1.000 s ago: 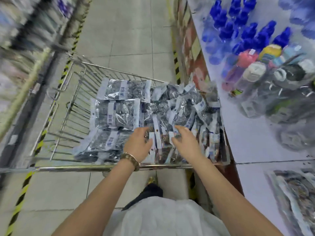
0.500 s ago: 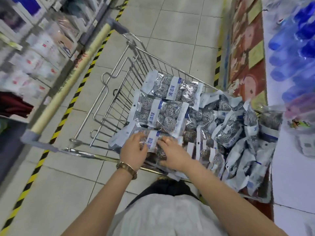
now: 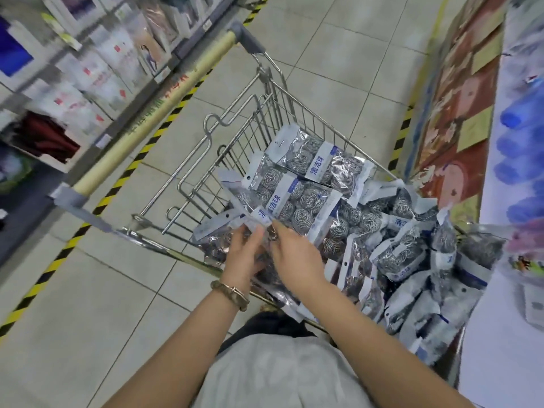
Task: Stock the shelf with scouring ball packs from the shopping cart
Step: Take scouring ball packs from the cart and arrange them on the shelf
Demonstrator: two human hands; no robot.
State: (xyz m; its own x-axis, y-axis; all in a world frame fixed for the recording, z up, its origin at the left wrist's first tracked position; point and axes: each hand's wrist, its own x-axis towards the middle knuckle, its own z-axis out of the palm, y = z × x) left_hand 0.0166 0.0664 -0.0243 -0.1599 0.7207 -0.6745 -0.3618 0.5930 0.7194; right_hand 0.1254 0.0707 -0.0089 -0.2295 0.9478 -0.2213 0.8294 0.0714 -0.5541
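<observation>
Reaching into shopping cart from its near end. Bracelet on left wrist.

Left grip: fingers and thumb closed on white header strip of near pack, looks like a pinch. Right grip: fingertips on same strip. Pinch or bare touch, can't tell (blur). Near pack lies on other packs at cart's near edge, not lifted clear.

Progress (est.): pick step only. Cart well loaded: loose heap toward shelf side, two flat packs further out. Shelf at right: no scouring packs on the part in view, only blurred blue bottles beyond. Most stocking prob. left.

Pack appearance: clear film bag, several steel-wire balls inside, white band w/ blue characters, punch hole in header. Film creased, shiny, prob. slippery.
</observation>
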